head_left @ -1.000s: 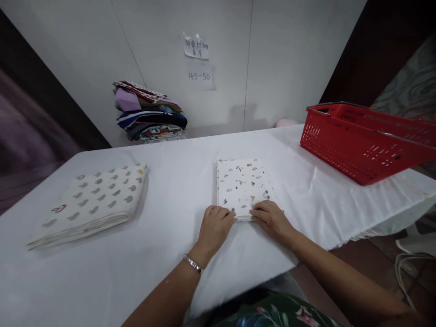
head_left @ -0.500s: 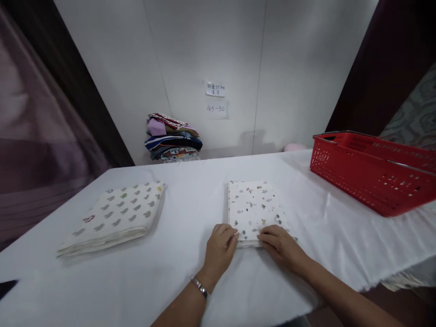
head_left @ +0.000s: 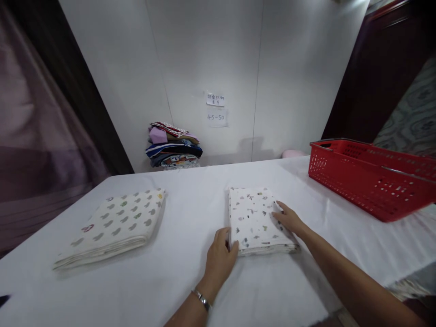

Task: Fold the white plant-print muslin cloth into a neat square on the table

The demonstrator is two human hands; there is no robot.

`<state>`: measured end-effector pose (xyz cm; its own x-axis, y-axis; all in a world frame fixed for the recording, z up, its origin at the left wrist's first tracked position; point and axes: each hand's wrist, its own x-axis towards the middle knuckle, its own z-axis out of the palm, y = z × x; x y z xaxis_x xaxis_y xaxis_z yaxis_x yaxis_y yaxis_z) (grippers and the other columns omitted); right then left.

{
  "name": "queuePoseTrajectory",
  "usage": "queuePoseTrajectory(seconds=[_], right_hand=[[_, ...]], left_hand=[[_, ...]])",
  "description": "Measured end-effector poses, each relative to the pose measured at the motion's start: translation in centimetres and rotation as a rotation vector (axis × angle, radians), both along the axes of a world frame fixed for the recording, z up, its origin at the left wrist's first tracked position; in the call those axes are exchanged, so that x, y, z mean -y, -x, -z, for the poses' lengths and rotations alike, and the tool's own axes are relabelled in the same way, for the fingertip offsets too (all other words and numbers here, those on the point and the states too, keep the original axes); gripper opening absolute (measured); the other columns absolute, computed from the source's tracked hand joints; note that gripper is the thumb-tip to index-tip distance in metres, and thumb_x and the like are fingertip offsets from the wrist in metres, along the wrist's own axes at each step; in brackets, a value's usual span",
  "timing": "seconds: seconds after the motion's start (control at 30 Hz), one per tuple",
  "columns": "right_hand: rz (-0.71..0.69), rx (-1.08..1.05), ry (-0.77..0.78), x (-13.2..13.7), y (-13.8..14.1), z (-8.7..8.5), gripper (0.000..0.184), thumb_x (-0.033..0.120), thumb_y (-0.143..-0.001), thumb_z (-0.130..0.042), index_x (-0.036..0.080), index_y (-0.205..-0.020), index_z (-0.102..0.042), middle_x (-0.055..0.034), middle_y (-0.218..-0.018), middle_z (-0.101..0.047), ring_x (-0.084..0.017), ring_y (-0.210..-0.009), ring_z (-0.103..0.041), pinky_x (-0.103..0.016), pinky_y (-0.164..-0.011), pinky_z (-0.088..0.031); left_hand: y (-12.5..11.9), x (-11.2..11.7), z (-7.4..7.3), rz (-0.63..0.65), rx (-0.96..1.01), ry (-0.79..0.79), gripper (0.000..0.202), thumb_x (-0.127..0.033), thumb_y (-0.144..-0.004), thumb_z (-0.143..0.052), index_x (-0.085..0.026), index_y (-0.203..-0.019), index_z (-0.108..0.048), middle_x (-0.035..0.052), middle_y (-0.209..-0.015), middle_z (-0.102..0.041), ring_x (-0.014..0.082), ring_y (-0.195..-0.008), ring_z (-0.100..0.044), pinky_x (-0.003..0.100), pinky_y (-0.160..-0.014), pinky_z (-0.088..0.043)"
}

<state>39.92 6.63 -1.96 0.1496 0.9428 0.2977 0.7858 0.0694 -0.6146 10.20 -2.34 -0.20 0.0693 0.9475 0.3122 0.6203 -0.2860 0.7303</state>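
Observation:
A folded white cloth (head_left: 254, 218) with small printed figures lies flat on the table in front of me. At its near left corner is my left hand (head_left: 221, 254), thumb and fingers apart, touching the edge. My right hand (head_left: 289, 219) rests on the right side of the cloth with its fingers stretched out over the print. A silver bracelet (head_left: 201, 299) circles my left wrist. Further left lies a second folded cloth (head_left: 119, 220), white with rows of grey shapes and a few coloured ones, apart from both hands.
A red perforated basket (head_left: 361, 181) with metal handles stands at the right on the white-covered table (head_left: 190, 218). Behind the table's far edge rises a pile of folded fabrics (head_left: 173, 147). Two paper notes (head_left: 217, 118) hang on the wall.
My right hand has moved from the cloth's near edge up to its right side. My left hand has shifted slightly to the cloth's left corner. The view has tilted a little upward.

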Motion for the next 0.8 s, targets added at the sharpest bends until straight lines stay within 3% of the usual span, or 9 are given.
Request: queuePoseTrajectory(seconds=[0.23, 0.43, 0.53, 0.63, 0.8], right_hand=[[0.099, -0.278, 0.148, -1.9, -0.1, 0.0, 0.066, 0.041, -0.070, -0.066, 0.014, -0.128, -0.048, -0.0140, -0.104, -0.064, -0.024, -0.083, -0.066, -0.036, -0.069, -0.052], [-0.009, -0.525, 0.172, -3.9, 0.1, -0.5, 0.069, 0.040, -0.070, -0.067, 0.013, -0.129, -0.045, -0.0121, -0.088, -0.069, -0.023, -0.065, -0.066, -0.035, -0.056, -0.052], [0.016, -0.590, 0.280, -3.8, 0.1, -1.5, 0.078, 0.045, -0.069, -0.068, 0.013, -0.134, -0.038, -0.0172, -0.101, -0.066, -0.025, -0.076, -0.066, -0.037, -0.061, -0.052], [0.113, -0.631, 0.427, -3.4, 0.2, -2.8, 0.086, 0.048, -0.067, -0.069, 0.017, -0.138, -0.032, -0.0196, -0.122, -0.055, -0.026, -0.094, -0.062, -0.037, -0.072, -0.050], [0.167, -0.689, 0.506, -3.7, 0.7, -4.1, 0.086, 0.046, -0.066, -0.071, 0.020, -0.138, -0.034, -0.0173, -0.129, -0.051, -0.030, -0.105, -0.056, -0.040, -0.083, -0.046]], left_hand=[[0.1, -0.1, 0.2, 0.057, 0.040, 0.032, 0.036, -0.024, -0.082, -0.047, -0.024, -0.118, -0.044, 0.0055, -0.114, -0.052, 0.0150, -0.081, -0.057, 0.032, -0.072, -0.048], [0.1, -0.3, 0.3, 0.027, 0.116, 0.080, 0.040, -0.020, -0.079, -0.049, -0.023, -0.118, -0.046, 0.0071, -0.115, -0.052, 0.0139, -0.075, -0.057, 0.031, -0.067, -0.048], [0.1, -0.4, 0.5, 0.008, 0.182, 0.123, 0.044, -0.022, -0.077, -0.052, -0.022, -0.120, -0.046, 0.0082, -0.114, -0.054, 0.0162, -0.080, -0.057, 0.031, -0.070, -0.047], [0.3, -0.7, 0.8, -0.019, 0.223, 0.252, 0.047, -0.034, -0.080, -0.052, -0.021, -0.124, -0.044, 0.0094, -0.120, -0.053, 0.0185, -0.089, -0.058, 0.032, -0.078, -0.046], [0.5, -2.8, 0.4, -0.027, 0.190, 0.456, 0.061, -0.050, -0.081, -0.047, -0.015, -0.131, -0.038, 0.0118, -0.120, -0.056, 0.0191, -0.096, -0.059, 0.027, -0.083, -0.042]])
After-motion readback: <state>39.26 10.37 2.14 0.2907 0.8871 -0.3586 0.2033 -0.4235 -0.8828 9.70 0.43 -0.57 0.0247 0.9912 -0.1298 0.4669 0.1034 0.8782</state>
